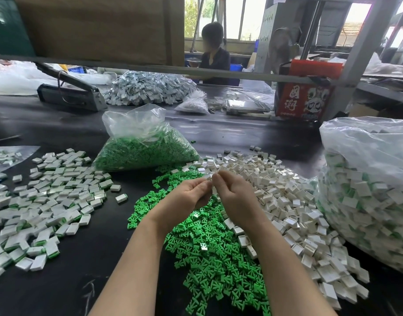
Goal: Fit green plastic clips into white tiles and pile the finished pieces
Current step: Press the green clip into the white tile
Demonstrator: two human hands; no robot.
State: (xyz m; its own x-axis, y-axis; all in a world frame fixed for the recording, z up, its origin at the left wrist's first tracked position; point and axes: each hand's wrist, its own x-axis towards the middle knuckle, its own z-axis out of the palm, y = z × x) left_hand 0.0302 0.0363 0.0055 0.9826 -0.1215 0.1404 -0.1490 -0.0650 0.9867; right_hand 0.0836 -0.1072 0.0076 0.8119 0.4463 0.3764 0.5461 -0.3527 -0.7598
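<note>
Whatever the hands (210, 190) pinch between their fingertips is mostly hidden; only a sliver of white shows. The big bag of finished pieces (369, 197), right of the hands, is cut off by the frame edge. Left of the hands, the pile of finished pieces (43, 201) runs past the edge. Beyond the bag of green clips (141, 144), a person's face is blurred.

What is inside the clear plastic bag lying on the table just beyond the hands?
The clear bag holds loose green clips, filling its lower part; the crumpled upper part looks empty. Anything buried under the clips is hidden.
</note>
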